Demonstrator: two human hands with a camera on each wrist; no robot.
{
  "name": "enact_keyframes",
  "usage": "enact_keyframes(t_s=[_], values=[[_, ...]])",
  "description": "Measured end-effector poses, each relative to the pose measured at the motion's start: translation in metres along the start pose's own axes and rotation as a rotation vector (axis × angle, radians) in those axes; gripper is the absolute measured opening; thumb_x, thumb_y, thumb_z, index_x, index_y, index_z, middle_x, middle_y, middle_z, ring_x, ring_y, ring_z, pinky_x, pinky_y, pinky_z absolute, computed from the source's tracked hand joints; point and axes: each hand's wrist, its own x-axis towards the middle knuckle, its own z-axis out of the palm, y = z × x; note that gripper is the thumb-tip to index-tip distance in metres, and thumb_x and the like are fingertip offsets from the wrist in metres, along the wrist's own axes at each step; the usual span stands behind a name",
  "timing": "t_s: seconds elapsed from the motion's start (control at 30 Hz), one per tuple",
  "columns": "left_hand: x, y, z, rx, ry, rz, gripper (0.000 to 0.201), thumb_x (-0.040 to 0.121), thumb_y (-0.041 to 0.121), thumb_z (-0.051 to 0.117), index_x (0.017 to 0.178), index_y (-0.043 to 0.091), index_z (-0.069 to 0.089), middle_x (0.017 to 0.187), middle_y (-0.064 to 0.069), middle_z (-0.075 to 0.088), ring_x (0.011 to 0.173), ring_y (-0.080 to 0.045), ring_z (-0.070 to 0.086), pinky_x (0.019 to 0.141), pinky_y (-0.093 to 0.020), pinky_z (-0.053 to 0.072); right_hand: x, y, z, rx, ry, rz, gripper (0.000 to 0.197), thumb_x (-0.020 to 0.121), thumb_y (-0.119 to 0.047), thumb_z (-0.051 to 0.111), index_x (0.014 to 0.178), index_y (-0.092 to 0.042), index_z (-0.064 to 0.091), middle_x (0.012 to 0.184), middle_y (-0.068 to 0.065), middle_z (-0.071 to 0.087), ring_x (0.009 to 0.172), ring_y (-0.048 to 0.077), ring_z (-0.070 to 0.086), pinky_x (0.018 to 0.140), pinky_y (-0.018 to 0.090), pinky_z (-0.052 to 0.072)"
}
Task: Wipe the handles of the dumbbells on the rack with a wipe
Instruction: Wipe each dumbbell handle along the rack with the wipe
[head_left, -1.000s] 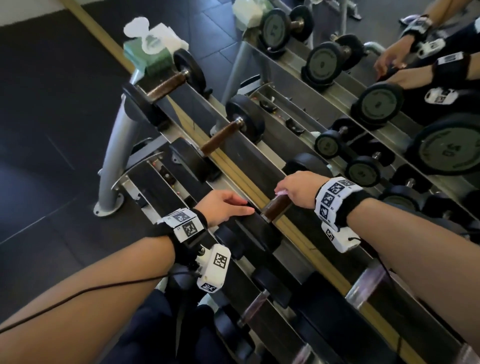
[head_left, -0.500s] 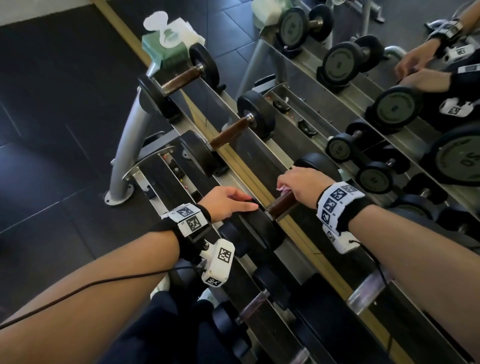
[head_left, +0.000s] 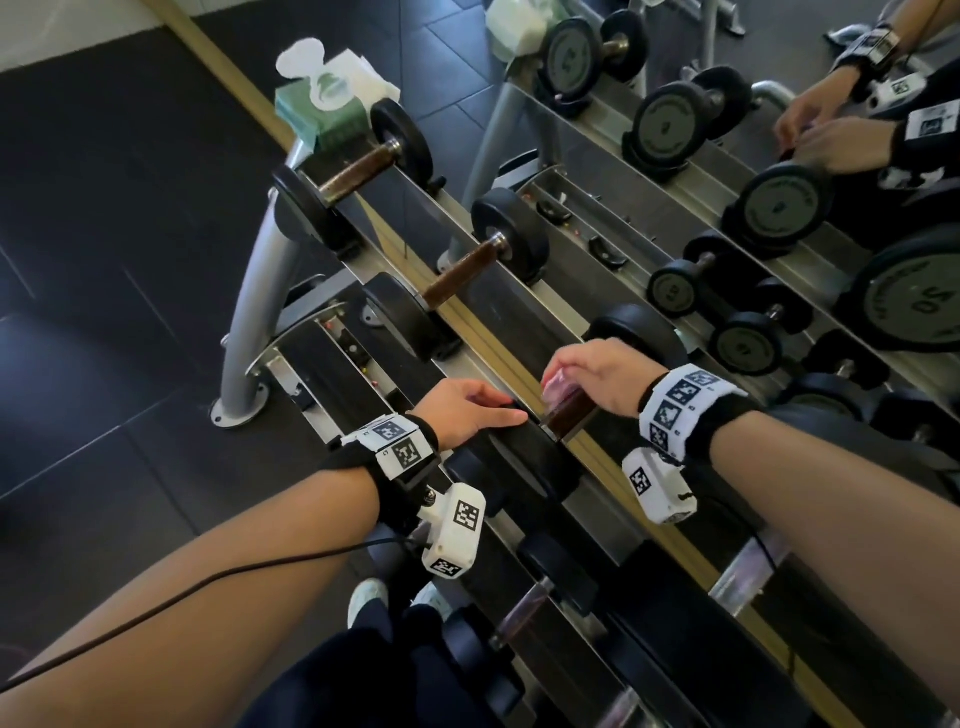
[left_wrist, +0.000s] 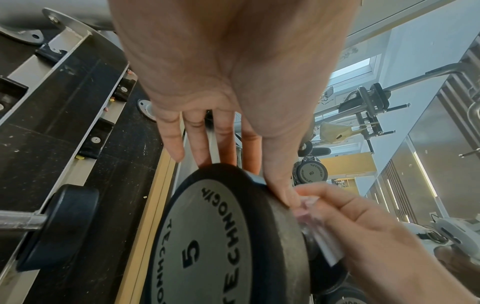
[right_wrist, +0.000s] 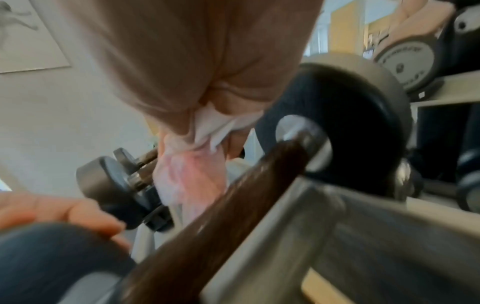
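Note:
On the rack's top shelf, my right hand (head_left: 592, 374) pinches a thin pinkish-white wipe (head_left: 553, 382) over the brown handle (head_left: 569, 415) of a small dumbbell. The right wrist view shows the wipe (right_wrist: 192, 174) bunched under my fingers, hanging beside the handle (right_wrist: 221, 216) near its far black plate (right_wrist: 350, 123). My left hand (head_left: 467, 410) lies flat with straight fingers on the near plate (head_left: 524, 457), which is marked 5 (left_wrist: 207, 246). In the left wrist view the wipe (left_wrist: 319, 236) sits just behind that plate.
Two more brown-handled dumbbells (head_left: 358, 169) (head_left: 462, 275) sit further left on the top shelf. A green pack of wipes (head_left: 327, 104) rests at the rack's far end. A mirror behind reflects rack and hands. Lower shelves hold dumbbells (head_left: 524, 613).
My right hand with the wipe has shifted slightly along the handle, showing a bit more brown handle below it. My left hand stays on the near plate.

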Motion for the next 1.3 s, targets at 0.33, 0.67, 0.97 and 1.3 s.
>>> enact_keyframes(t_s=[0.33,0.67,0.97,1.3], values=[[0.005,0.002,-0.005,0.004,-0.035,-0.04,0.033,0.08,0.039,0.078,0.109,0.025,0.07,0.101,0.009,0.07,0.09,-0.001,0.064,0.066,-0.015,0.042,-0.012,-0.008,-0.002,-0.538,-0.014,0.078,0.033,0.092,-0.015,0.062,0.124,-0.024,0.056,0.118,0.005,0.063,0.108,0.024,0.06,0.098,0.039,0.049],[0.005,0.002,0.0,-0.014,0.006,-0.041,0.028,0.079,0.035,0.08,0.102,0.022,0.072,0.1,0.005,0.072,0.092,-0.007,0.066,0.071,-0.018,0.047,-0.022,-0.025,-0.002,-0.358,-0.05,0.052,0.038,0.101,-0.008,0.05,0.138,-0.014,0.053,0.136,0.009,0.058,0.132,0.023,0.051,0.115,0.037,0.037],[-0.001,0.004,0.0,-0.007,0.0,-0.013,0.015,0.081,0.037,0.078,0.092,0.032,0.068,0.092,0.011,0.07,0.072,0.004,0.068,0.051,-0.007,0.046,-0.007,0.0,0.013,-0.502,-0.079,0.219,0.06,0.093,-0.007,0.06,0.148,-0.014,0.038,0.155,0.01,0.035,0.143,0.03,0.034,0.118,0.045,0.031],[-0.017,-0.002,0.0,0.101,0.101,0.098,0.031,0.083,0.032,0.077,0.113,0.028,0.069,0.107,0.008,0.071,0.098,-0.006,0.065,0.085,-0.024,0.052,-0.031,-0.035,0.058,-0.159,0.084,0.242,0.037,0.101,-0.011,0.05,0.135,-0.027,0.056,0.135,0.009,0.056,0.125,0.031,0.055,0.106,0.04,0.045]])
